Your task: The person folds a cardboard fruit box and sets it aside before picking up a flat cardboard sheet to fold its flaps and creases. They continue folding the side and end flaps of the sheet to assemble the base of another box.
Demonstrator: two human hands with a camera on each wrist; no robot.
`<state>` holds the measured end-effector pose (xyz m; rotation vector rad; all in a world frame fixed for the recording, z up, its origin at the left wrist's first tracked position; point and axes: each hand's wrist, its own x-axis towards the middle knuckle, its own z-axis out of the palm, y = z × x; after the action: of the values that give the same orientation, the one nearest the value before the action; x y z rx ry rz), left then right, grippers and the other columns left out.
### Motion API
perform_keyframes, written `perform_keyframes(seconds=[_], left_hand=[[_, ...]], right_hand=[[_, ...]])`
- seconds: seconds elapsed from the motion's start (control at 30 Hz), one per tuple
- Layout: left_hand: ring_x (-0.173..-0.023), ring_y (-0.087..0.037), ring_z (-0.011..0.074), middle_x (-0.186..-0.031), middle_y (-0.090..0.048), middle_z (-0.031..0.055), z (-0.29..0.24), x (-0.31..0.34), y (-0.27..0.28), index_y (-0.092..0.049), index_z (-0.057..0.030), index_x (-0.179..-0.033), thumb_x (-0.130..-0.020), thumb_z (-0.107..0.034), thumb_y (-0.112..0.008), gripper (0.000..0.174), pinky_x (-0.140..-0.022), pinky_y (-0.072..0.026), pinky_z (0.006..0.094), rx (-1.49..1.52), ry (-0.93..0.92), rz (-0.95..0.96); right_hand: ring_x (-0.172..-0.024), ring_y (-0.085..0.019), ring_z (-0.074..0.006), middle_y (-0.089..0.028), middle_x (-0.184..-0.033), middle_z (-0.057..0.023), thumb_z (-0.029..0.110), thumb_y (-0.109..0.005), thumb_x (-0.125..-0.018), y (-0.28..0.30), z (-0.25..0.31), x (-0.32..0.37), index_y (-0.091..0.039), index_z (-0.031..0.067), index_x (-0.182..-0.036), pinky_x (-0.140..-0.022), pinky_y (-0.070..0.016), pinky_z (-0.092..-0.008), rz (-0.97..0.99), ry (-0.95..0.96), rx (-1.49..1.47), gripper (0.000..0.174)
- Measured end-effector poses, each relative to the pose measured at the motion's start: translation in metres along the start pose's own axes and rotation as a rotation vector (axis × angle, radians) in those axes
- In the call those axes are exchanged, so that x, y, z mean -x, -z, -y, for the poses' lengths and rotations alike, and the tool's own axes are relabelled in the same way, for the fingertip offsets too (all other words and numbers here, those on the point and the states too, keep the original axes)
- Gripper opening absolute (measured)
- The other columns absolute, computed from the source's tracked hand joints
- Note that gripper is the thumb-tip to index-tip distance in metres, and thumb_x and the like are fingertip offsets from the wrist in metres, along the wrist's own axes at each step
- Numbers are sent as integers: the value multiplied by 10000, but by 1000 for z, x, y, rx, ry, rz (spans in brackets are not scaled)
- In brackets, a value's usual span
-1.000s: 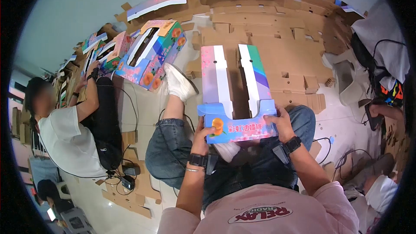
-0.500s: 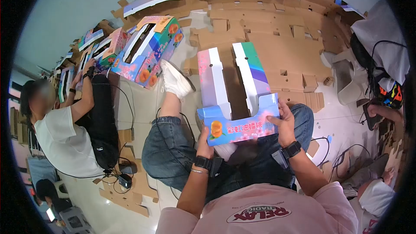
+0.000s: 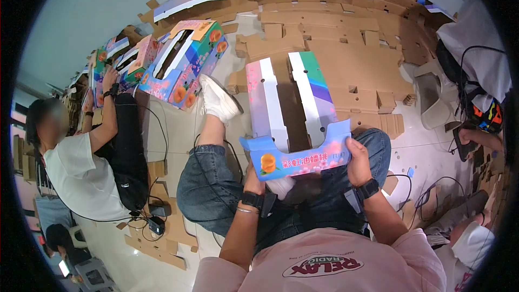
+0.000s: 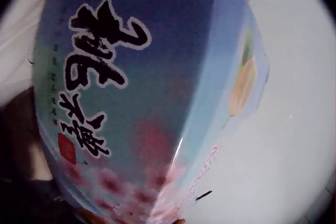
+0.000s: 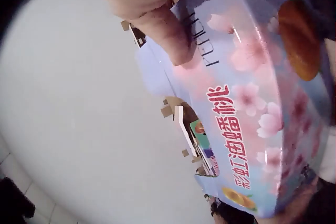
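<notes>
A printed cardboard fruit box (image 3: 259,97) lies over the wearer's lap in the head view, its top slot open between two white-edged panels. The near blue panel (image 3: 303,158) carries a peach picture and red characters. My right hand (image 3: 359,165) grips that panel's right end, and its thumb (image 5: 168,37) presses the printed face in the right wrist view. My left hand (image 3: 253,180) holds the box low at its near left corner, its fingers mostly hidden behind the panel. Large dark characters on a blue-green face (image 4: 115,77) fill the left wrist view.
Flattened brown cardboard (image 3: 335,70) covers the floor ahead. Finished-looking fruit boxes, including a large one (image 3: 186,62), stand at the left. Beside them another person (image 3: 81,162) sits handling cartons. A white shoe (image 3: 219,98), cables (image 3: 162,146) and a beige stool (image 3: 430,94) lie around.
My left hand has slid down, its thumb leaving the panel's front. My right thumb has shifted outward to the panel's right edge. The near panel tilts slightly differently, its right end higher.
</notes>
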<state>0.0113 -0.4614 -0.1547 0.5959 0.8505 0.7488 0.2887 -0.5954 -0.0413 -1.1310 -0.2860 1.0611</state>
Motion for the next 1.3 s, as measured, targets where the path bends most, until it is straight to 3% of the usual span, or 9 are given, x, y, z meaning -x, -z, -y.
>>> perform_keyframes(seconds=[0.17, 0.4, 0.43, 0.47, 0.57, 0.8, 1.07, 1.13, 1.3], left_hand=[[-1064, -592, 190, -1156, -603, 67, -3, 0, 1, -491, -54, -1299, -943, -239, -548, 405, -916, -482, 339, -67, 29, -19], [-1157, -528, 238, -1283, -531, 105, -43, 17, -39, -358, -63, -1446, -789, -200, -682, 746, -979, -431, 347, 77, 115, 140], [-1158, -530, 236, -1293, -524, 108, -40, 12, -32, -342, -63, -1452, -802, -186, -667, 737, -981, -432, 350, 64, 128, 166], [-1158, -530, 236, -1293, -524, 108, -38, 11, -30, -342, -63, -1452, -802, -186, -667, 737, -981, -432, 350, 63, 128, 165], [-1151, -536, 238, -1292, -527, 107, -41, 15, -35, -347, -59, -1447, -804, -178, -662, 726, -980, -435, 352, 90, 123, 136], [-1111, -567, 252, -1238, -554, 118, -42, 18, -42, -396, -37, -1395, -803, -296, -674, 703, -964, -468, 382, 0, 34, 113], [-1104, -565, 244, -1259, -560, 111, -32, 12, -31, -398, -44, -1423, -782, -205, -689, 722, -959, -447, 353, 22, 53, 59], [-1134, -565, 259, -1284, -547, 121, -34, 14, -31, -380, -34, -1412, -819, -283, -678, 709, -984, -452, 381, -25, 41, 70], [-1108, -580, 253, -1252, -568, 105, -32, 10, -27, -400, -46, -1396, -823, -306, -681, 689, -965, -466, 373, -5, 49, 90]], right_hand=[[-943, -609, -152, -662, -1052, -68, 319, -489, -1001, 19, 10, 6, -628, -38, -1090, -910, -438, -262, 49, -91, -125, 394], [-1018, -606, -232, -696, -876, -124, 93, -683, -784, 33, 47, 16, -717, 18, -754, -1197, -19, -431, 526, -4, 354, 88], [-1083, -576, -223, -675, -1027, -108, -13, -692, -724, 38, 50, 13, -712, 53, -903, -1168, -187, -439, 584, -1, 430, 192], [-1083, -576, -223, -675, -1027, -108, -13, -692, -724, 37, 50, 14, -712, 53, -903, -1168, -187, -439, 584, -1, 430, 192], [-1216, -481, -202, -472, -1361, -77, -90, -714, -652, 42, 41, 8, -476, 148, -1353, -934, -467, -355, 383, -86, 435, 777], [-1307, -389, -249, -403, -1425, -136, -43, -755, -652, 20, 30, 2, -222, 71, -1501, -1086, -324, -360, 309, 248, 1060, 1009], [-1252, -487, -231, -502, -1369, -125, 300, -594, -938, 68, -2, 3, -400, 23, -1401, -1055, -376, -354, 94, -127, 453, 574], [-1228, -519, -268, -524, -1344, -124, 473, -477, -975, 88, -13, -7, -435, 47, -1364, -1041, -407, -416, 116, -276, -341, 579], [-1242, -510, -294, -532, -1340, -114, 557, -400, -969, 92, -9, -11, -419, 72, -1378, -1047, -399, -475, 4, -299, -373, 635]])
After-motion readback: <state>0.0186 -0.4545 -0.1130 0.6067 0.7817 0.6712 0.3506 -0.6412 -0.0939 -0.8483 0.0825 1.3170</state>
